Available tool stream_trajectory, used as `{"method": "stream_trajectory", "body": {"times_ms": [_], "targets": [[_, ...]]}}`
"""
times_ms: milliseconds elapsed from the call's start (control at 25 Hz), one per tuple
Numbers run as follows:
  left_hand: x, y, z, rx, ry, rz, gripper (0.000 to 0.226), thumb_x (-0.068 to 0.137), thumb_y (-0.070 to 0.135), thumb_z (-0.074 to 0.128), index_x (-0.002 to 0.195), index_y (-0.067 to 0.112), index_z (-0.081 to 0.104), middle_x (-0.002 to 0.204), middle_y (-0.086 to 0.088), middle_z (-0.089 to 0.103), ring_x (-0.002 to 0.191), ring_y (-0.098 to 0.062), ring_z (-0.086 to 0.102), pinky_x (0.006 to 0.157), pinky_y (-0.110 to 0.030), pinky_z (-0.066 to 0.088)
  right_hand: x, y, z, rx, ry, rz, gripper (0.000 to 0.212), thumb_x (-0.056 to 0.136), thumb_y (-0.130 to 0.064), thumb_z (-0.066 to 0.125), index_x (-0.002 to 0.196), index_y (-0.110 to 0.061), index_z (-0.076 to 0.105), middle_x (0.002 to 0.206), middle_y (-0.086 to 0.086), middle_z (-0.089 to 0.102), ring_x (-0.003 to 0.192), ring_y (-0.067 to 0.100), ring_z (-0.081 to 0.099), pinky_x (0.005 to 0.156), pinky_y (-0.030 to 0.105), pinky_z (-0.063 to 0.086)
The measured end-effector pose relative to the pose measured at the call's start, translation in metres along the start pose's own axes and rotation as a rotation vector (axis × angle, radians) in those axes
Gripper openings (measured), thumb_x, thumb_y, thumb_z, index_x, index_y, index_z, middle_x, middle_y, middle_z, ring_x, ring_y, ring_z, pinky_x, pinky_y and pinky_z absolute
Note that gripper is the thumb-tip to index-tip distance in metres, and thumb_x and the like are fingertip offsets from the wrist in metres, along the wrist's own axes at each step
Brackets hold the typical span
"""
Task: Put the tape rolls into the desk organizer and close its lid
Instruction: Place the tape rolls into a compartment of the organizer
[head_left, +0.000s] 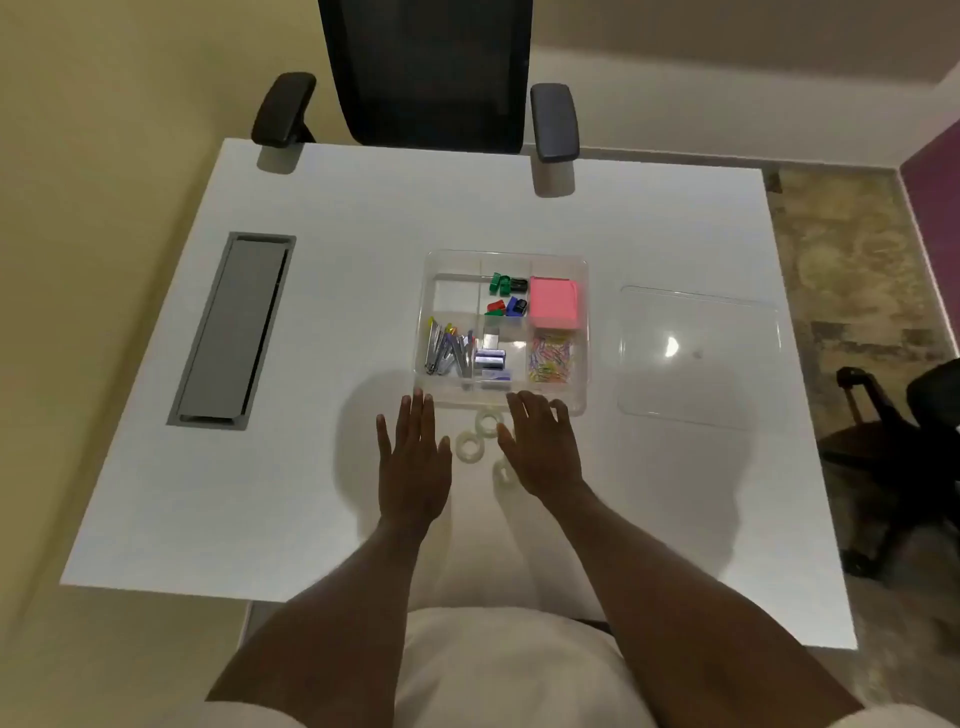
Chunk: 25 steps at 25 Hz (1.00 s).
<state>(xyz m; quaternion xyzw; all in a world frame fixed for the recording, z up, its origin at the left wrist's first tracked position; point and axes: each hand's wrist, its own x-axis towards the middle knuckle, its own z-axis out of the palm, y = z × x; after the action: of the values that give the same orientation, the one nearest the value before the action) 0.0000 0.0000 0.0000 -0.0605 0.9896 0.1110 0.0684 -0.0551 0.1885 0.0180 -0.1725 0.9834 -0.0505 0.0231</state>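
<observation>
A clear desk organizer (423, 312) stands open on the white desk, its compartments holding staplers, sharpeners, pink notes and paper clips. Its far-left compartment is bare. The clear lid (698, 358) lies flat to the right of it. Three clear tape rolls lie just in front of the organizer: one (487, 422) nearest its front wall, one (470, 446) to the left, one (503, 474) partly hidden under my right hand. My left hand (413, 462) rests flat, fingers apart, left of the rolls. My right hand (543, 449) hovers flat over them, holding nothing.
A grey cable tray cover (234, 327) is set into the desk (337, 218) at the left. A black office chair (426, 78) stands at the far edge. Another dark chair base (898, 431) is on the floor to the right.
</observation>
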Motion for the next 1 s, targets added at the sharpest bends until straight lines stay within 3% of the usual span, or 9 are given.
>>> {"method": "stream_trajectory", "body": {"times_ms": [280,560,800,1000], "targets": [[0.01,-0.029,0.02,0.019,-0.149,-0.036,0.064,0.109,0.038,0.027,0.165,0.012,0.01,0.174,-0.007,0.004,0.162,-0.025,-0.001,0.13,-0.057,0.003,0.021,-0.023,0.026,-0.033,-0.218,-0.003,0.025,0.098,-0.016,0.054,0.12,-0.014,0.063,0.12,0.006,0.064,0.112,0.027,0.059,0.098,0.039,0.045],[0.032,-0.043,0.033,-0.057,-0.186,-0.064,0.064,0.109,0.035,0.029,0.165,0.011,0.011,0.174,-0.008,0.004,0.162,-0.025,0.001,0.13,-0.057,0.003,0.027,-0.031,0.047,-0.067,-0.329,0.031,0.024,0.093,-0.007,0.057,0.116,-0.012,0.061,0.116,0.009,0.06,0.108,0.03,0.056,0.093,0.041,0.046],[0.048,-0.05,0.034,-0.173,-0.247,-0.08,0.068,0.109,0.034,0.035,0.165,0.013,0.002,0.174,-0.007,-0.005,0.162,-0.024,-0.005,0.131,-0.052,0.004,0.026,-0.029,0.047,-0.084,-0.253,-0.026,0.012,0.089,-0.013,0.061,0.101,-0.012,0.062,0.102,0.008,0.061,0.094,0.027,0.056,0.084,0.039,0.046],[0.051,-0.05,0.037,-0.178,-0.279,-0.105,0.071,0.11,0.041,0.032,0.165,0.016,-0.004,0.174,-0.006,-0.012,0.161,-0.022,-0.01,0.132,-0.05,0.001,0.051,-0.027,0.033,-0.052,-0.005,-0.155,0.022,0.089,-0.027,0.068,0.104,-0.011,0.066,0.103,0.009,0.068,0.094,0.026,0.065,0.083,0.039,0.053]]}}
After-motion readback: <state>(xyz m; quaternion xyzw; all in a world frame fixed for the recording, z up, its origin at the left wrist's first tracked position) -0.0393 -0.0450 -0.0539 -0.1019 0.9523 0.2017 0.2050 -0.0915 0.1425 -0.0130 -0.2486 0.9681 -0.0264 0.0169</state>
